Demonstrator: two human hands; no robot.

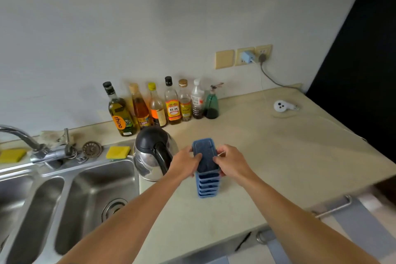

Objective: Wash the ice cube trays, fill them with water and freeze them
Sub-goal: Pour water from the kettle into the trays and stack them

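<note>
Fingers of both hands pinch the top tray: left hand (186, 162) on its left edge, right hand (230, 162) on its right edge, each closed narrowly on the rim. Stack of blue ice cube trays (206, 169) stands on the counter (278, 156), just right of the kettle (153, 153).

Judged step: lifting the top tray off the stack for washing. Keep your grip even on both long edges and raise it level; if the lower trays cling, steady them with a spare finger.

Surroundings: sink (94, 195) to the left, faucet (25, 137) behind it, yellow sponge (117, 152) on the sink ledge. Kettle sits between stack and sink, so carry the tray over or in front of it. Bottles (158, 105) line the wall, well clear.
</note>
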